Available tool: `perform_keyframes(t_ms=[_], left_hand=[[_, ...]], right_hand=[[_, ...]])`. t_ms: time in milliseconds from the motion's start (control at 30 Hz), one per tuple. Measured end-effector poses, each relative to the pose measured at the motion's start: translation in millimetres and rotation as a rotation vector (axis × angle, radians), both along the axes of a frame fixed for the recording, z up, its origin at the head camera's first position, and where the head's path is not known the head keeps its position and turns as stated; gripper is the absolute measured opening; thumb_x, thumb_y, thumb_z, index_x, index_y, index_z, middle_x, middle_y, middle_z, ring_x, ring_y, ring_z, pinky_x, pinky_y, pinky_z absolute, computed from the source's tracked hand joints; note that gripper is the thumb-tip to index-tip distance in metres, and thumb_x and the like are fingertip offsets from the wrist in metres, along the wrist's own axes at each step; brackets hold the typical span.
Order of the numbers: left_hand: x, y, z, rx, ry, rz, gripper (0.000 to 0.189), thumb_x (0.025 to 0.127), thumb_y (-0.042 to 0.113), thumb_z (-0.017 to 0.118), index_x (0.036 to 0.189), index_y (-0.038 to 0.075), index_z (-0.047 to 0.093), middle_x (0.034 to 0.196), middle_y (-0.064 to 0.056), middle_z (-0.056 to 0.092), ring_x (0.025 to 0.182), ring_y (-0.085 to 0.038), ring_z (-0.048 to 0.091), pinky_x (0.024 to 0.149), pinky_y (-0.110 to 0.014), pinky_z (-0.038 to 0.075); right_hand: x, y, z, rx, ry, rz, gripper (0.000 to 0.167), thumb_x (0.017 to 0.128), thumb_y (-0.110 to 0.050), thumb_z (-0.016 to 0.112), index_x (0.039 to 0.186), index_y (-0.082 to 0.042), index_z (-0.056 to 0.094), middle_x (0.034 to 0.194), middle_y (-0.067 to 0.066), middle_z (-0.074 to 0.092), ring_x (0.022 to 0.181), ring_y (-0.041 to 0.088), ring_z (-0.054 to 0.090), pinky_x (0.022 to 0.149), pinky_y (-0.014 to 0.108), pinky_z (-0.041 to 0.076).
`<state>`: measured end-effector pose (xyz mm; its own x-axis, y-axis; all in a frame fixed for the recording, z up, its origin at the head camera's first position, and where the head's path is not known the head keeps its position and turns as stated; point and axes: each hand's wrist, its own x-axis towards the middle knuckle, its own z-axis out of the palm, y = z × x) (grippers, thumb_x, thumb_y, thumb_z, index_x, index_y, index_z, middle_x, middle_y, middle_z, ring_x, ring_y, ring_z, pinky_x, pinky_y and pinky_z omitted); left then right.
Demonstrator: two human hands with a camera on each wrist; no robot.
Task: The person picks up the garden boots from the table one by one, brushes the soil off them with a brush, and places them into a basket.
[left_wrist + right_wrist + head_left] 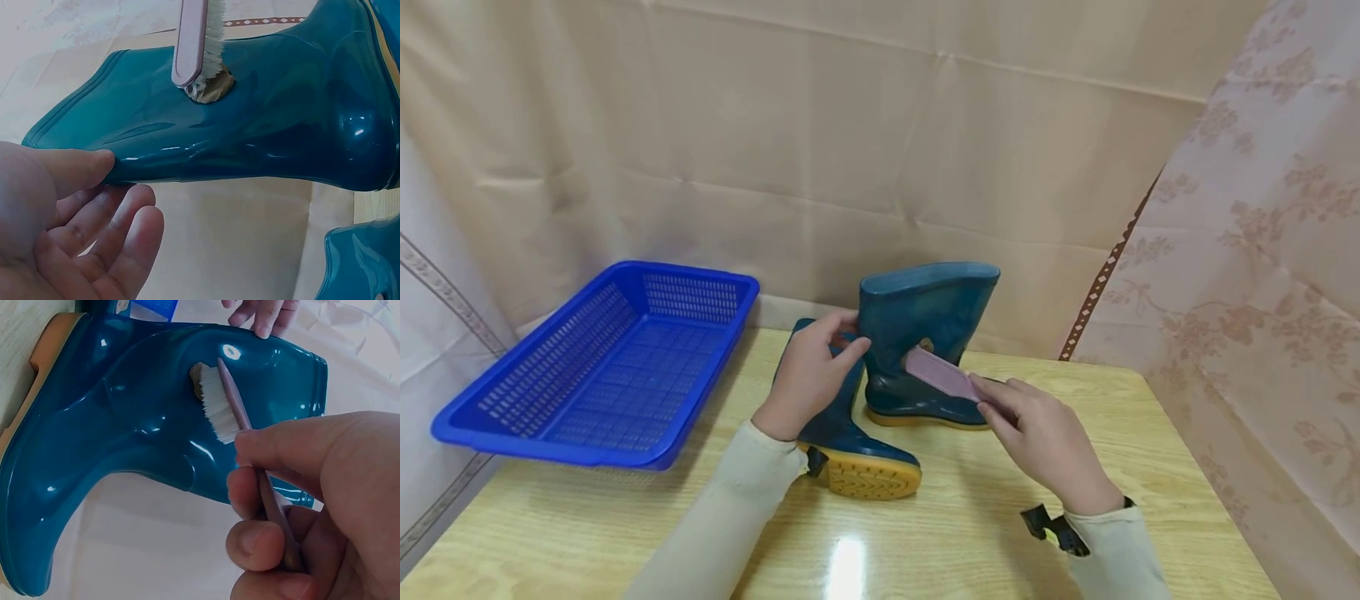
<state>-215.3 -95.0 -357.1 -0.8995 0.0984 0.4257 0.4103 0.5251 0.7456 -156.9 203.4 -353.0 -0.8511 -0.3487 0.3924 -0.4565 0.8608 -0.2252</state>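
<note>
A teal rain boot point(925, 333) with a yellow sole stands upright on the table. My left hand point(812, 367) steadies it, thumb on the side of the shaft and fingers behind its back edge, as the left wrist view shows. My right hand point(1045, 433) grips the handle of a pinkish scrubbing brush point(940, 375). Its white bristles point(219, 406) lie against the shaft at a brown smudge point(215, 87), partly covering it. A second rain boot point(857, 442) lies tipped over, its yellow sole facing me, partly hidden behind my left hand and sleeve.
To the left, a blue plastic basket point(700, 408) with mesh walls stands on the wood-grain table point(1000, 500). A beige curtain point(820, 167) hangs behind the table, and a flowered cloth point(1262, 292) hangs along the right side.
</note>
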Motion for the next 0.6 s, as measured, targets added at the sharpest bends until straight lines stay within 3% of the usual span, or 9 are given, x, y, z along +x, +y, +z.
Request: perform_keyframes(t_ms=[167,267,467,600], left_hand=[[0.6,0.9,0.8,-0.002,0.006,0.003,0.032,0.102,0.029,0.068,0.132,0.019,0.066,0.118,0.000,0.072,0.099,-0.020,0.068,0.083,-0.043,0.058],[0.8,1.1,-0.4,-0.001,0.003,0.004,0.031,0.102,0.029,0.068,0.132,0.019,0.067,0.117,-0.001,0.072,0.098,-0.019,0.068,0.082,-0.042,0.058],[2.3,1.9,0.3,0.002,0.004,0.007,0.031,0.102,0.028,0.069,0.131,0.018,0.067,0.116,-0.001,0.072,0.097,-0.019,0.068,0.083,-0.042,0.059],[4.1,3.3,2.4,-0.005,0.016,-0.018,0.029,0.102,0.026,0.068,0.130,0.019,0.067,0.115,0.001,0.072,0.099,-0.017,0.068,0.085,-0.040,0.059]], right_hand=[[0.0,-0.9,1.9,0.041,-0.038,-0.036,0.038,0.099,-0.018,0.071,0.137,-0.017,0.069,0.087,-0.004,0.067,0.064,0.010,0.047,0.054,0.026,0.039],[0.3,-1.3,0.8,0.046,-0.012,-0.025,0.039,0.098,-0.017,0.072,0.137,-0.018,0.069,0.086,-0.005,0.066,0.063,0.008,0.047,0.054,0.025,0.039],[0.0,-0.5,-1.5,-0.021,0.196,0.071,0.038,0.094,-0.013,0.077,0.131,-0.015,0.073,0.077,-0.008,0.058,0.057,0.004,0.041,0.048,0.021,0.034],[-0.9,0.3,-1.3,-0.075,0.296,0.067,0.038,0.092,-0.010,0.078,0.129,-0.011,0.074,0.073,-0.007,0.052,0.056,0.005,0.039,0.047,0.022,0.031]])
